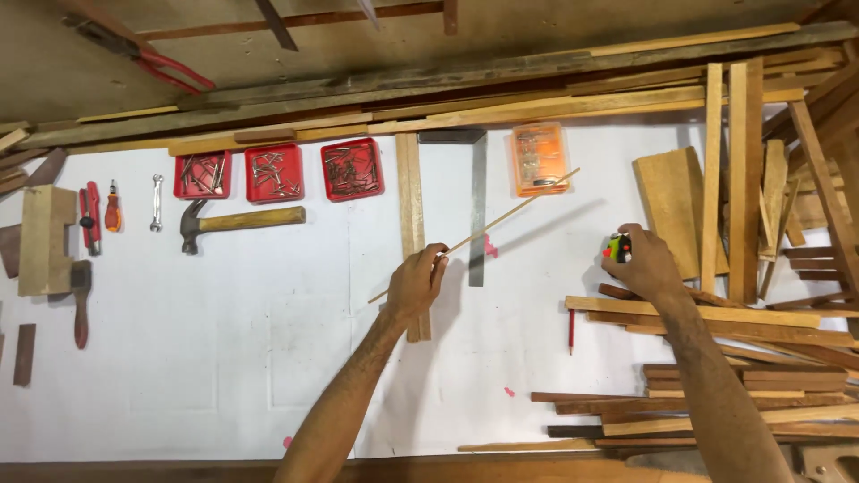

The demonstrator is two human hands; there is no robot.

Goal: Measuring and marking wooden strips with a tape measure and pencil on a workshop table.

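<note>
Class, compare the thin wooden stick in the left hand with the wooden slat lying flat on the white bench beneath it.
The thin stick is slender, slanted and held in the left hand; the slat is wider, runs straight up the picture and lies flat on the bench. Both are long, pale wood.

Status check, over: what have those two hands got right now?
Left hand shut on thin wooden stick, held slanting above the white table. Right hand shut on small tape measure. Wood pile beside right hand.
</note>
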